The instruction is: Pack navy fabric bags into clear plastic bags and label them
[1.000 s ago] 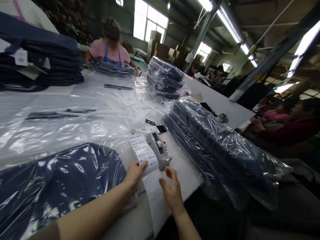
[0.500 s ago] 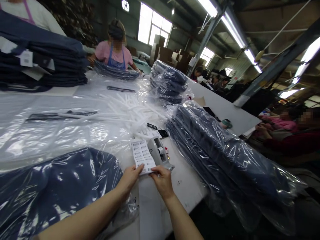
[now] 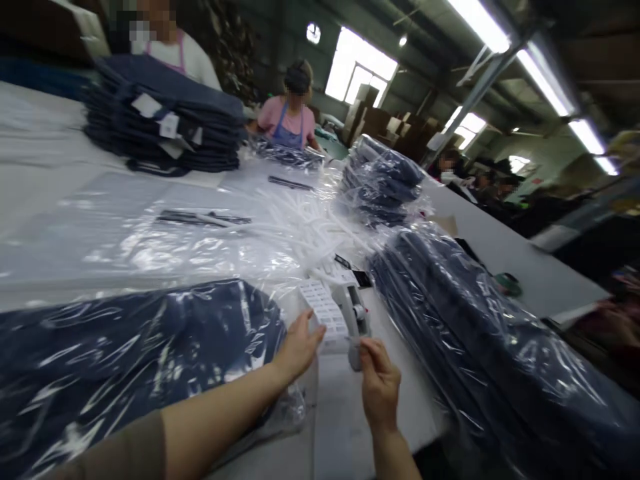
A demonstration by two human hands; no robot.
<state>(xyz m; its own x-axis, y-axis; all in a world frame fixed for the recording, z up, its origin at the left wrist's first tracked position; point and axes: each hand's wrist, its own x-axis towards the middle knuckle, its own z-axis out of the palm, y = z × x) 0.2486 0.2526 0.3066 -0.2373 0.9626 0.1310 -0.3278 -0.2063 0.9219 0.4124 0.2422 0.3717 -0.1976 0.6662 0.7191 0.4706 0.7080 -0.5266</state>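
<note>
My left hand (image 3: pixel 299 350) is at the near left corner of a white sheet of barcode stickers (image 3: pixel 323 303). Its thumb and fingers are spread apart, the thumb at the sheet's lower edge. To the right, my right hand (image 3: pixel 380 383) is closed in a pinch on a small pale sticker (image 3: pixel 353 340), partly hidden by the fingers. Just beyond it stands a grey tape dispenser (image 3: pixel 347 303), beside the sheet. A dark blue garment in clear plastic (image 3: pixel 200 340) lies left of my left hand.
More bagged dark garments (image 3: pixel 450 320) lie along the right side. Behind are white strips (image 3: pixel 310 220), flat plastic bags (image 3: pixel 125 213), a bagged stack (image 3: pixel 383 180) and a pile of dark folded garments (image 3: pixel 165 113). A person in a blue apron (image 3: pixel 287 123) stands across the table.
My right hand has pulled away from the sticker sheet to the right, pinching a small sticker. My left fingers have spread from their pinch on the sheet. The view has swung left.
</note>
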